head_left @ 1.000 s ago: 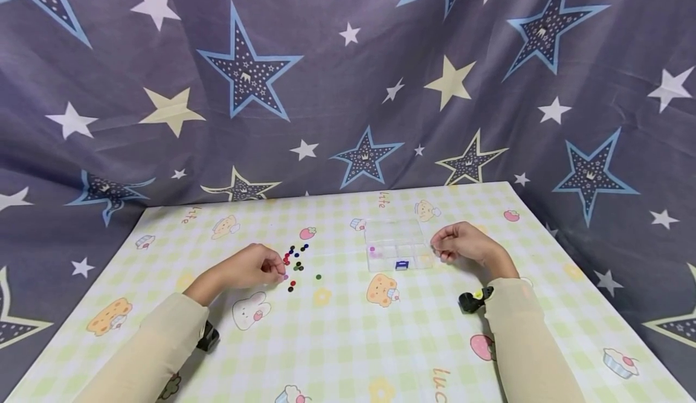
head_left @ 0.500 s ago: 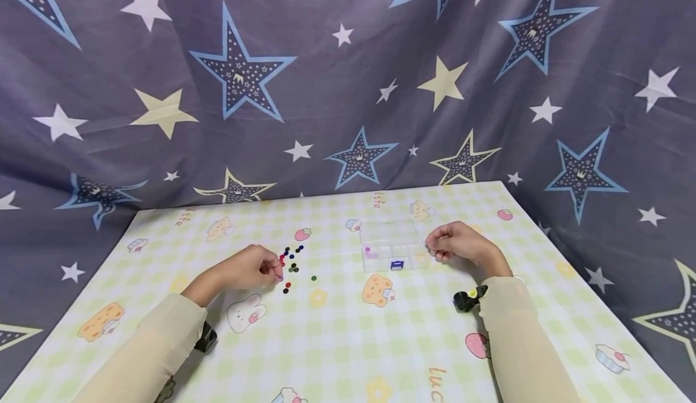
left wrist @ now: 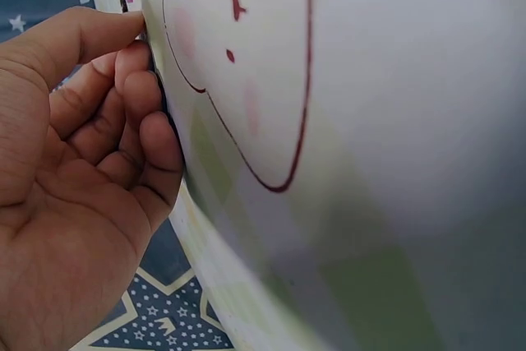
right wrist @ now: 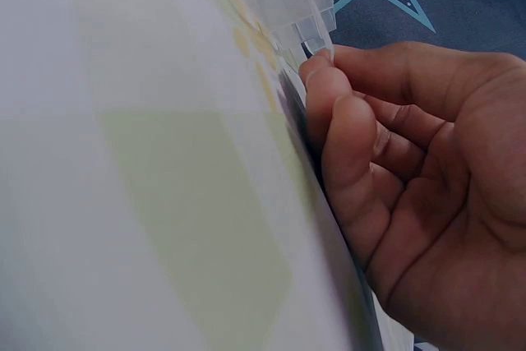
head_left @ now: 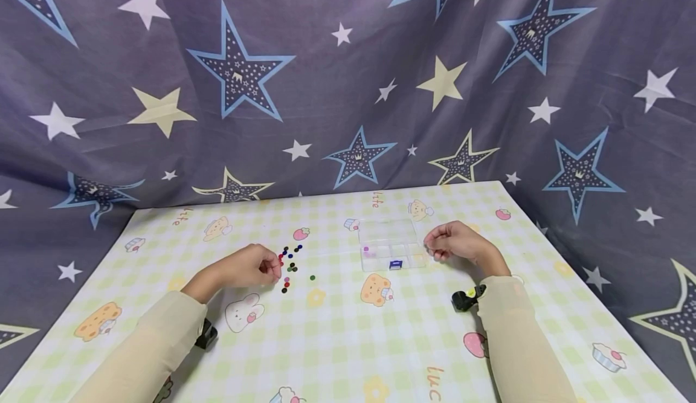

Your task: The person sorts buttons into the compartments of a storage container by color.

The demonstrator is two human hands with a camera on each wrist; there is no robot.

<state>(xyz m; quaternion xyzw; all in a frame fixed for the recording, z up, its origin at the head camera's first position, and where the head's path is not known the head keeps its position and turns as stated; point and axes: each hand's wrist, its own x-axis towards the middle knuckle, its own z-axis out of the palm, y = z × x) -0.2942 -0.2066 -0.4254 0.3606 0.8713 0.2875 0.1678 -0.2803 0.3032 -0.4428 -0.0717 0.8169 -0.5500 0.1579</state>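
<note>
My left hand (head_left: pixel 255 266) rests on the cloth at the left edge of a scatter of small round beads (head_left: pixel 292 267), fingers curled and thumb tip close to the index finger. A pink bead (head_left: pixel 287 279) lies just off its fingertips, next to a red bead (head_left: pixel 286 284). In the left wrist view nothing shows between thumb and fingers (left wrist: pixel 136 47). My right hand (head_left: pixel 454 243) pinches the right side of a clear plastic compartment box (head_left: pixel 380 265), its lid laid back. One pink bead (head_left: pixel 366 249) sits in its left compartment. The right wrist view shows the fingertips at the clear plastic (right wrist: pixel 316 34).
A blue latch (head_left: pixel 396 264) is on the box's front. A lone green bead (head_left: pixel 312 278) lies right of the scatter. The table (head_left: pixel 326 342) has a checked cartoon cloth. A star-patterned curtain (head_left: pixel 315 89) stands behind it.
The pink bead by my left fingertips has shifted right, beside the red one. The head view has turned slightly right. My right hand stays at the box.
</note>
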